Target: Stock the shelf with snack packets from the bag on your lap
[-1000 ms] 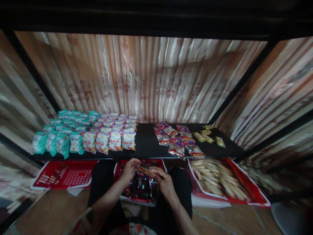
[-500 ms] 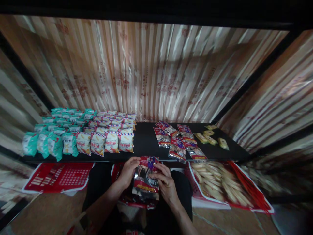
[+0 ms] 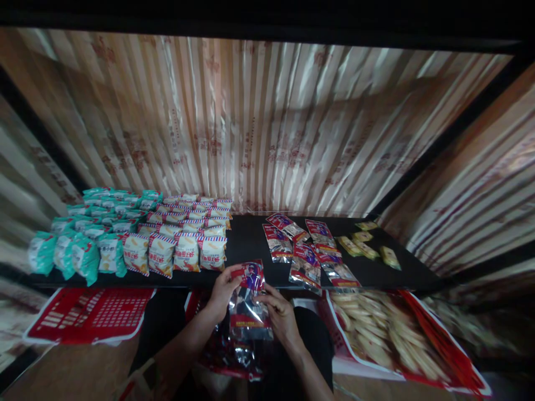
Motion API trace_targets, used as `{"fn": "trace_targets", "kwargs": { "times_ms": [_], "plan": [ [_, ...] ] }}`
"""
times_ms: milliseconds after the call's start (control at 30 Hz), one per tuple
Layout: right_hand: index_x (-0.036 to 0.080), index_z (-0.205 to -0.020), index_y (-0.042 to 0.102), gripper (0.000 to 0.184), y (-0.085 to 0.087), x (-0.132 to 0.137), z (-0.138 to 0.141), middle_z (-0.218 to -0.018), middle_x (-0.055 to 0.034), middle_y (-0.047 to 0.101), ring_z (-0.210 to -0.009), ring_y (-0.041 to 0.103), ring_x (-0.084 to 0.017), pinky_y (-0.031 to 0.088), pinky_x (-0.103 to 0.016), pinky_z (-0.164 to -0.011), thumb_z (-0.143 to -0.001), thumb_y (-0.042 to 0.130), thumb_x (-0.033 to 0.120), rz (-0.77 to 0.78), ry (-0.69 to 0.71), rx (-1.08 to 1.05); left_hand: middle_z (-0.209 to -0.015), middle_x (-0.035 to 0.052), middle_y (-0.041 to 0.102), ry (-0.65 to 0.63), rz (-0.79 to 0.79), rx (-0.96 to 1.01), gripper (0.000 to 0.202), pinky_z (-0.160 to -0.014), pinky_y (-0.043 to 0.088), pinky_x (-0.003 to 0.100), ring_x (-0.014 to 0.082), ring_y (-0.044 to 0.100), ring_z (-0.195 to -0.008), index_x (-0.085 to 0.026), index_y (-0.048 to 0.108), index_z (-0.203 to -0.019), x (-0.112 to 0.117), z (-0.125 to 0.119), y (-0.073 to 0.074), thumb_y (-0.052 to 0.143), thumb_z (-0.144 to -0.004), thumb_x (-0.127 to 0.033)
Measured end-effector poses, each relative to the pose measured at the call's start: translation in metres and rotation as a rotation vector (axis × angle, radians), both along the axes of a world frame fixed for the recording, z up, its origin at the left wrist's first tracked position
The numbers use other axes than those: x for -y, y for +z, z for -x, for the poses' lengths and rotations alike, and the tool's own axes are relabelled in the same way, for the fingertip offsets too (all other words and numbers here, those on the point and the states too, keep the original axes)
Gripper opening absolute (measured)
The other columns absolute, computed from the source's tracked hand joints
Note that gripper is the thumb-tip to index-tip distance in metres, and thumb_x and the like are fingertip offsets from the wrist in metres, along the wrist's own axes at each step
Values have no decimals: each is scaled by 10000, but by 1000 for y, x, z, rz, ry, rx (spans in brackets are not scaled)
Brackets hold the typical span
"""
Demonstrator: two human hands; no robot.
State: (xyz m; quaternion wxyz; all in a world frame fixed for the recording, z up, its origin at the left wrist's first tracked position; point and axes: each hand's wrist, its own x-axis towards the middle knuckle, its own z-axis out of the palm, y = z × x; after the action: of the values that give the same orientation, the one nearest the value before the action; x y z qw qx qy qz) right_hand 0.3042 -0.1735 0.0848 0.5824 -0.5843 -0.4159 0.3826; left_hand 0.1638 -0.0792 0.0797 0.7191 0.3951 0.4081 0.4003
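Above my lap, both hands grip one red and dark snack packet (image 3: 251, 320) with a shiny clear front. My left hand (image 3: 223, 292) pinches its upper left edge, while the fingers of my right hand (image 3: 282, 313) close on its right side. More such packets lie below it in a red basket (image 3: 221, 372) between my knees. Just beyond my hands, on the black shelf (image 3: 246, 245), several similar red and purple packets (image 3: 307, 262) lie flat in a loose cluster.
Rows of white snack bags (image 3: 188, 252) and teal snack bags (image 3: 86, 259) stand on the shelf's left. Small yellow-green packets (image 3: 390, 258) lie at its right. Below are a red basket (image 3: 111, 314) on the left and one with pale, long packets (image 3: 368, 326) on the right.
The view has shifted slightly, so the shelf and baskets sit a little lower. Both hands still hold the packet, which has turned a little and now shows more glare.
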Motion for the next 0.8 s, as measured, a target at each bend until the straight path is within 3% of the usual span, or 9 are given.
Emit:
{"fn": "trace_targets", "kwargs": {
  "times_ms": [133, 267, 333, 400, 500, 633, 800],
  "plan": [
    [250, -622, 726, 213, -4, -5, -4, -994, -65, 701, -965, 614, -264, 464, -361, -860, -631, 720, 462, 38, -63, -101, -671, -28, 626, -15, -16, -57, 480, -515, 398, 203, 94, 542, -529, -186, 582, -1097, -6, -5, -2, 676, -658, -355],
    [251, -938, 697, 346, -2, -8, -3, -989, -42, 702, -932, 627, -239, 472, -355, -855, -661, 711, 459, 112, -73, -338, -481, -96, 476, -12, -14, -112, 474, -435, 320, 189, 49, 348, -362, -204, 558, -1170, -9, -12, 0, 605, -716, -331],
    [280, -1098, 624, 461, 1, -10, -3, -996, -24, 699, -908, 638, -215, 480, -335, -840, -680, 713, 453, 109, -80, -422, -481, -95, 477, -18, -15, -118, 500, -444, 333, 196, 45, 318, -353, -208, 545, -1202, -10, -16, 2, 595, -723, -341],
    [293, -1164, 577, 533, 2, -15, -2, -923, -6, 706, -860, 648, -198, 490, -308, -799, -678, 725, 452, 136, -114, -432, -573, -59, 560, -14, -36, -100, 514, -498, 388, 209, 58, 403, -409, -200, 553, -1200, -10, -18, 3, 610, -713, -355],
    [258, -1088, 607, 528, -2, -27, -3, -753, 7, 695, -718, 650, -193, 497, -288, -675, -634, 746, 490, 205, -146, -444, -627, -31, 593, -37, -62, -105, 522, -523, 405, 212, 82, 473, -479, -198, 563, -1202, -11, -20, 4, 618, -711, -365],
    [229, -937, 629, 446, -10, -44, -7, -680, 14, 677, -592, 611, -165, 474, -273, -596, -624, 727, 531, 202, -85, -469, -549, -55, 550, -97, -81, -146, 532, -432, 322, 195, 62, 363, -387, -205, 524, -1254, -15, -20, 2, 575, -742, -340],
    [229, -880, 619, 372, -13, -63, -14, -518, 71, 564, -460, 484, -107, 367, -216, -472, -636, 710, 494, 133, -128, -247, -717, -8, 647, -78, -146, -163, 517, -481, 390, 203, 89, 487, -477, -213, 522, -1252, -27, -26, -4, 574, -748, -314]
  ]
}}
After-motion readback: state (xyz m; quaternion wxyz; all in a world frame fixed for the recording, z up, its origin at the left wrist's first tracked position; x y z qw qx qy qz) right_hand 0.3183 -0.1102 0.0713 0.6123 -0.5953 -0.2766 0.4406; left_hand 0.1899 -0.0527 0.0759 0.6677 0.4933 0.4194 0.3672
